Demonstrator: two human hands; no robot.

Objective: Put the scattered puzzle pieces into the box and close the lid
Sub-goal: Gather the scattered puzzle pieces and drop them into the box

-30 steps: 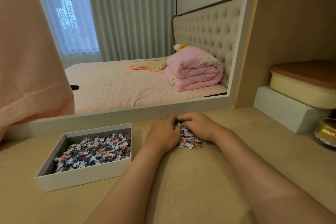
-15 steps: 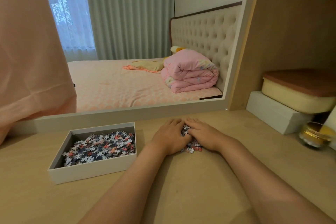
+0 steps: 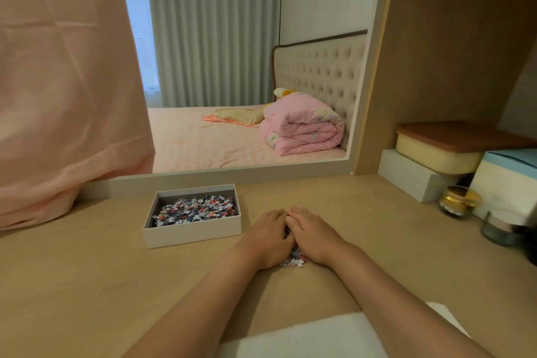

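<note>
Leftmost, a pink cloth (image 3: 58,96) is seen hanging down onto the tabletop (image 3: 87,285). Just to its right an open white box (image 3: 191,231) is set on the tabletop, uncovered, and its floor is covered by a layer of puzzle pieces (image 3: 194,211) in blue, white and red.

Near the box, on its right, the left hand (image 3: 268,237) is laid palm-down with the fingers nearly straight and close together. It is pressed against the right hand (image 3: 313,235), which is laid the same way, so that the fingertips of both are touching. A small heap of loose pieces (image 3: 295,261) is covered by the two hands; only its near edge is left showing between the wrists. Whether any piece is pinched underneath cannot be told.

At the near edge, under the right forearm, a flat white thing (image 3: 305,337) is partly seen.

Further right, a cream container (image 3: 436,154) with a brown lid is stacked on a white block (image 3: 412,180). A jar (image 3: 457,202) with a gold cap and a blurred glass (image 3: 497,229) are placed in front of these.
</note>
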